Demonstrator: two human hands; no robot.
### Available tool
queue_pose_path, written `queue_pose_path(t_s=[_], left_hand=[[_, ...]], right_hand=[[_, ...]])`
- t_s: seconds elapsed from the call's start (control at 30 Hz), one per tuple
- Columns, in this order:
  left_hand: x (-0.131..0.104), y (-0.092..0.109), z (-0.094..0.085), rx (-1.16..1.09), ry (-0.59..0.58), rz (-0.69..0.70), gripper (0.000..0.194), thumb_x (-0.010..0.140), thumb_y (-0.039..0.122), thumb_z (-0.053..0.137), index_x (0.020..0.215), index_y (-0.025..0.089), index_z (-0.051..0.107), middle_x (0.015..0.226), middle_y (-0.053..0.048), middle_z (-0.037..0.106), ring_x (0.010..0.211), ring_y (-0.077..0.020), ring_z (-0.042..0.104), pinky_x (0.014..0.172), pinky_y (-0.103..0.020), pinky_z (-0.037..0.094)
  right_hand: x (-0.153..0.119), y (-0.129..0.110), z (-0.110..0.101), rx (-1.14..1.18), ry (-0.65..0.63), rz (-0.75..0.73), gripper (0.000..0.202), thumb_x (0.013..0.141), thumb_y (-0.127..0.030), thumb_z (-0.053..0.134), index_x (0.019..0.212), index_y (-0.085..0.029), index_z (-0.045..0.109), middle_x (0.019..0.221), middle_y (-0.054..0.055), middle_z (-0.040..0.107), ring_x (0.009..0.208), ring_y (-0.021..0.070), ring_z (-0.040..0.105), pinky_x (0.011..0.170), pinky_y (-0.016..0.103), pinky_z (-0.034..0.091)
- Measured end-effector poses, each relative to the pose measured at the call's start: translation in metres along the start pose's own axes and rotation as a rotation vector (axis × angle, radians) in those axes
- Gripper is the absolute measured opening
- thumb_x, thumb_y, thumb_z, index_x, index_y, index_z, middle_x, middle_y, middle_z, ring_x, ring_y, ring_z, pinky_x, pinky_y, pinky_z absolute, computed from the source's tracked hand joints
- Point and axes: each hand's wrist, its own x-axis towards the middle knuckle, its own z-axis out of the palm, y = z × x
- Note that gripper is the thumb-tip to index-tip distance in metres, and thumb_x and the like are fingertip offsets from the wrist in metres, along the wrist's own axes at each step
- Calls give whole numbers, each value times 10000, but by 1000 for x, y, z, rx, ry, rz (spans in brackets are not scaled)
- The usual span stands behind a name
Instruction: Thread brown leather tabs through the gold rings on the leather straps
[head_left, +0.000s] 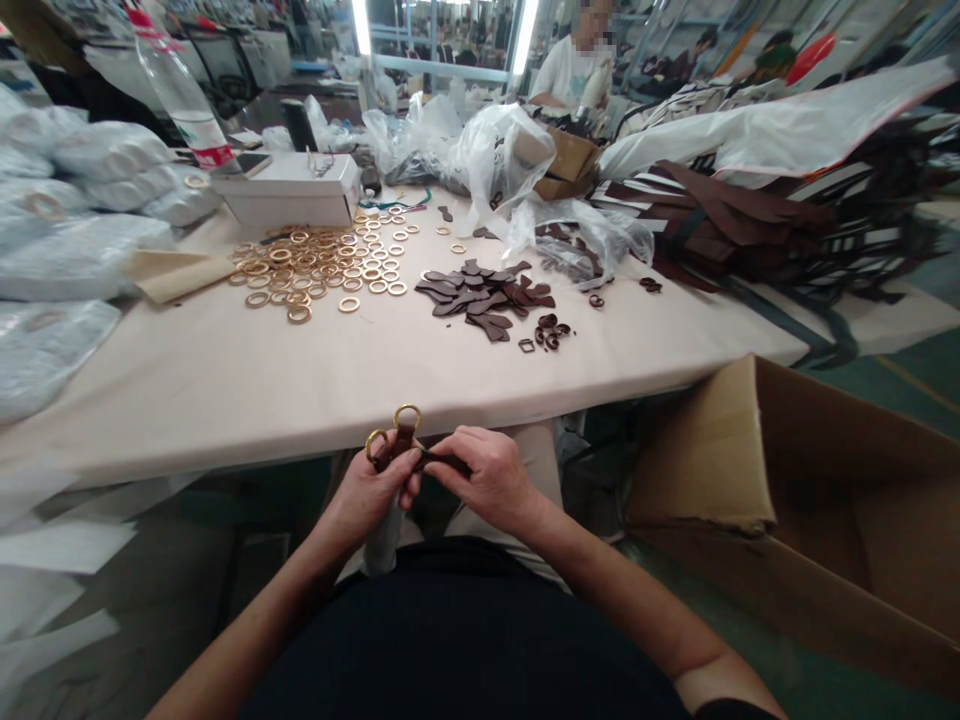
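Just off the table's front edge, my left hand point(375, 487) is closed on a brown leather strap point(403, 437) that carries a gold ring point(407, 414) at its top. A second gold ring point(376, 446) stands out beside the left fingers. My right hand point(487, 475) pinches a dark strap piece point(448, 460) that runs toward the left fingertips. Both hands nearly touch. A pale strip hangs below the left hand. The exact joint between the straps is hidden by the fingers.
On the table point(300, 380) lie many gold rings point(349, 304), a pile of brown leather tabs point(487, 295) and small dark loops point(551, 330). A white box point(292, 200) and a bottle point(187, 105) stand behind. An open carton point(697, 450) is at the right; a person point(574, 70) is beyond.
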Motion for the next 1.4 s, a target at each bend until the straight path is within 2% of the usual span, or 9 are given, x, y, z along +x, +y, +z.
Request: queue_pose_path(t_s=[0.13, 0.23, 0.37, 0.47, 0.6, 0.77, 0.87, 1.1, 1.4], left_hand=[[-2, -2, 2, 128, 17, 51, 327, 911, 515, 560, 873, 191, 543, 584, 42, 572, 465, -115, 500, 507, -246, 400], [-4, -8, 4, 329, 24, 107, 302, 944, 493, 498, 923, 203, 580, 609, 31, 590, 504, -137, 536, 544, -254, 420], [-3, -17, 3, 707, 65, 265, 228, 933, 334, 460, 980, 217, 651, 696, -24, 661, 639, -188, 619, 630, -272, 440], [1, -22, 0, 851, 79, 326, 305, 909, 234, 420, 1069, 213, 679, 795, -69, 713, 758, -227, 674, 717, -299, 488], [3, -29, 0, 910, 25, 376, 344, 915, 193, 392, 1113, 195, 674, 875, -95, 742, 812, -243, 705, 747, -314, 516], [2, -41, 1, 969, -10, 424, 306, 935, 179, 399, 1101, 185, 657, 859, -88, 735, 786, -227, 708, 703, -295, 506], [3, -46, 1, 1038, 11, 514, 293, 923, 134, 391, 1047, 180, 653, 795, -68, 717, 704, -210, 688, 635, -278, 471], [5, -47, 5, 1063, 143, 850, 242, 886, 39, 386, 867, 184, 580, 633, -8, 629, 537, -181, 597, 526, -274, 396], [4, -46, 2, 1050, 155, 896, 204, 910, 36, 413, 858, 200, 523, 691, -14, 649, 557, -168, 595, 525, -275, 374]], right_hand=[[2, -1, -4, 97, 112, 129, 244, 950, -381, 619, 810, -193, 690, 724, 20, 668, 654, 136, 576, 655, 256, 426], [6, -2, -4, 156, 149, 205, 225, 922, -374, 646, 788, -196, 676, 716, 11, 668, 644, 133, 572, 643, 250, 429], [9, -1, 3, 197, 158, 246, 194, 897, -337, 658, 771, -191, 664, 719, 8, 676, 664, 135, 591, 650, 248, 430], [8, 0, 10, 304, 137, 311, 224, 940, -390, 604, 860, -187, 653, 770, 13, 686, 697, 140, 616, 660, 248, 441], [5, 4, 17, 434, 171, 383, 411, 1038, -516, 400, 1147, -171, 594, 684, -6, 624, 630, 147, 586, 632, 264, 445], [5, 5, 16, 434, 152, 356, 575, 1042, -591, 341, 1347, -132, 505, 660, -7, 592, 649, 165, 591, 621, 272, 430], [4, 1, 12, 407, 137, 351, 630, 1037, -619, 323, 1385, -118, 484, 659, -11, 576, 639, 162, 580, 610, 268, 424], [0, -10, 2, 334, 120, 269, 651, 1043, -610, 309, 1413, -95, 455, 675, -19, 553, 649, 156, 586, 633, 268, 448], [0, -9, 4, 386, 125, 244, 517, 1050, -520, 387, 1389, -141, 479, 712, -22, 555, 657, 139, 583, 645, 260, 459]])
